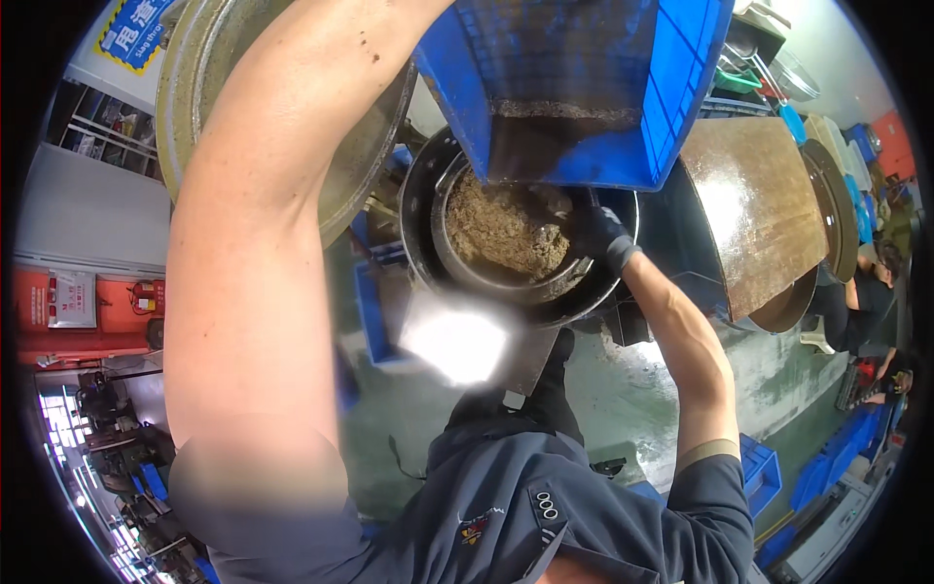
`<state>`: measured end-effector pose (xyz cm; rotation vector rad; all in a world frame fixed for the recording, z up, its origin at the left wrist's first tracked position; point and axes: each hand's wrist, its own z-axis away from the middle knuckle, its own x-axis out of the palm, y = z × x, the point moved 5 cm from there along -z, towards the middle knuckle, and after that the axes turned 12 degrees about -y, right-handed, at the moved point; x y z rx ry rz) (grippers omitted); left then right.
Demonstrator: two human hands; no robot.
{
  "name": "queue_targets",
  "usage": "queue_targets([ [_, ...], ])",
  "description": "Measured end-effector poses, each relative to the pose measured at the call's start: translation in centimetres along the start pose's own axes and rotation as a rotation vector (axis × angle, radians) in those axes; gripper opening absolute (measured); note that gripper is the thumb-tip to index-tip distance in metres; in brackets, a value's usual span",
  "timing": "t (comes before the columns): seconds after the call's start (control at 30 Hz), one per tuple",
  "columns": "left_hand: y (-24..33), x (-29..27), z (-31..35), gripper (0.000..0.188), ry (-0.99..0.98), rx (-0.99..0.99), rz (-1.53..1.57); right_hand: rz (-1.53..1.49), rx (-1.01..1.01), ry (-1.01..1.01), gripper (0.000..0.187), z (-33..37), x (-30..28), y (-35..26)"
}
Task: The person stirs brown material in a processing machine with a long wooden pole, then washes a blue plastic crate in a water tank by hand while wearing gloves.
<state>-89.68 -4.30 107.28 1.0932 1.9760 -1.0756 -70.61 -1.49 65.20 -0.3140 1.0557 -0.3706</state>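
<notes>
A blue plastic bin [564, 177] is tipped over a round black machine tub [420, 209], its open mouth facing me. Dark wet residue [564, 111] clings inside the bin. Within the tub, a metal-rimmed basket holds a heap of brownish, shavings-like material [496, 229]. My left arm stretches up past the upper edge beside the bin, and its hand is out of the picture. My right hand [611, 238], in a dark grey glove, reaches into the tub's right side just under the bin's lip. Its fingers blend into dark shadow, so their grip does not show.
A large round metal lid [375, 161] stands at upper left. To the right is a brown-topped machine housing [754, 214]. Another blue bin [379, 311] sits low beside the tub. At far right a person [861, 302] is seated near more blue crates.
</notes>
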Motion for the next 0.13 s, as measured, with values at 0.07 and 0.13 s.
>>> queue_targets([
  [0.07, 0.2, 0.4, 0.1, 0.038, 0.015, 0.088, -0.043, -0.022, -0.023, 0.187, 0.032, 1.2, 0.6, -1.3],
  [0.13, 0.2, 0.6, 0.2, 0.041, 0.095, 0.121, -0.08, 0.036, -0.099, 0.364, 0.034, 2.6, 1.0, -3.4],
])
